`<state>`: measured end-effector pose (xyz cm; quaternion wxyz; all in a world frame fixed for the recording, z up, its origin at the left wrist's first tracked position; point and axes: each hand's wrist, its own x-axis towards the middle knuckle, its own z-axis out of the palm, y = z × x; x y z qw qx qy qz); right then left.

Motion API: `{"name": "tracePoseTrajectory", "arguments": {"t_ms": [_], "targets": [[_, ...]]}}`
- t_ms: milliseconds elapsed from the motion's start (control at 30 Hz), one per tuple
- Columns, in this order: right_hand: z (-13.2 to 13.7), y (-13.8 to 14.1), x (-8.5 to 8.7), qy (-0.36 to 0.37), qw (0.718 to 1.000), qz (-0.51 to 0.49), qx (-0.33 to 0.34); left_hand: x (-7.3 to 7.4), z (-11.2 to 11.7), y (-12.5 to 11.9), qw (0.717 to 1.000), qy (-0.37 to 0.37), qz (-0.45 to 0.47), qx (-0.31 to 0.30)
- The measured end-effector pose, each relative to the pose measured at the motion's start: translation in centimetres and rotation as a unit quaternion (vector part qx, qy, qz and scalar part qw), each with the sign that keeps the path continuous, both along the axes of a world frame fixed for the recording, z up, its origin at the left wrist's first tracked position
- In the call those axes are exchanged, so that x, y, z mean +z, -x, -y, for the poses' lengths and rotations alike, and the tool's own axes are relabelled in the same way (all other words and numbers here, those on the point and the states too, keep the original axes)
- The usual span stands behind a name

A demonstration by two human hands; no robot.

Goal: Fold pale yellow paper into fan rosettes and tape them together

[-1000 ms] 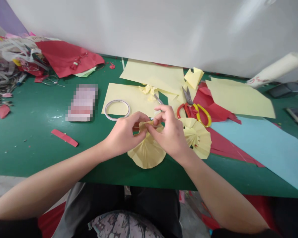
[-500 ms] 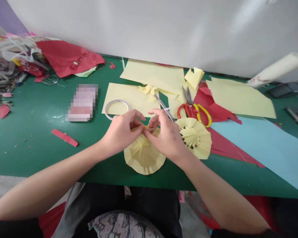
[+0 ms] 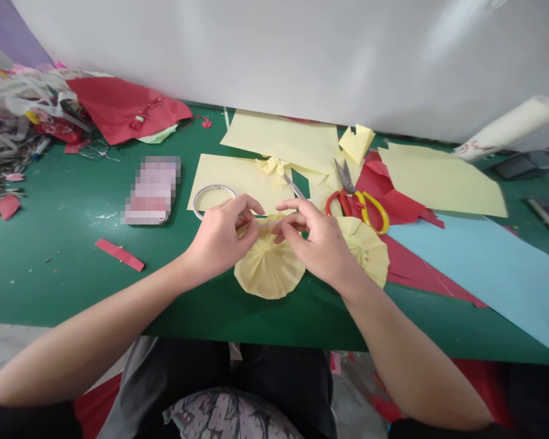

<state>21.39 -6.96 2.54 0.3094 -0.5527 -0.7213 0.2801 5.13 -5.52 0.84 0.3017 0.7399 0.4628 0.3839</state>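
My left hand [image 3: 226,235] pinches one end of a narrow whitish strip of tape [image 3: 269,224]. The other end is between the fingertips of my right hand [image 3: 315,241], so the strip spans the small gap between both hands. Just under it lies a round pleated yellow paper fan [image 3: 272,271], its upper part partly hidden by my fingers. A second pleated yellow disc [image 3: 370,250], with cut-outs, is partly behind my right hand. Close to my left hand, a tape roll [image 3: 201,207] lies on yellow paper [image 3: 242,171].
Red-and-yellow-handled scissors [image 3: 346,180] lie beyond the second disc, and a metal blade-like tool [image 3: 293,186] lies nearer. Red paper [image 3: 375,189] and a blue sheet [image 3: 485,262] are to the right. A blurred-out phone-shaped object [image 3: 153,189] and a red strip [image 3: 119,254] are left.
Both hands have moved slightly apart, and the strip now shows stretched between them. The nearer pleated disc has shifted a little away from the table edge.
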Motion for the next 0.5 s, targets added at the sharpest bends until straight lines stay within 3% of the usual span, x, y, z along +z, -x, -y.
{"name": "tracePoseTrajectory", "arguments": {"t_ms": [300, 500], "targets": [[0.11, 0.15, -0.25, -0.042, 0.999, -0.020, -0.011, 0.03, -0.18, 0.17, 0.993, 0.114, 0.027, -0.007], [-0.01, 0.28, -0.22, -0.061, 0.998, 0.027, -0.005, 0.06, -0.15, 0.00, 0.992, 0.127, 0.016, 0.007]]}}
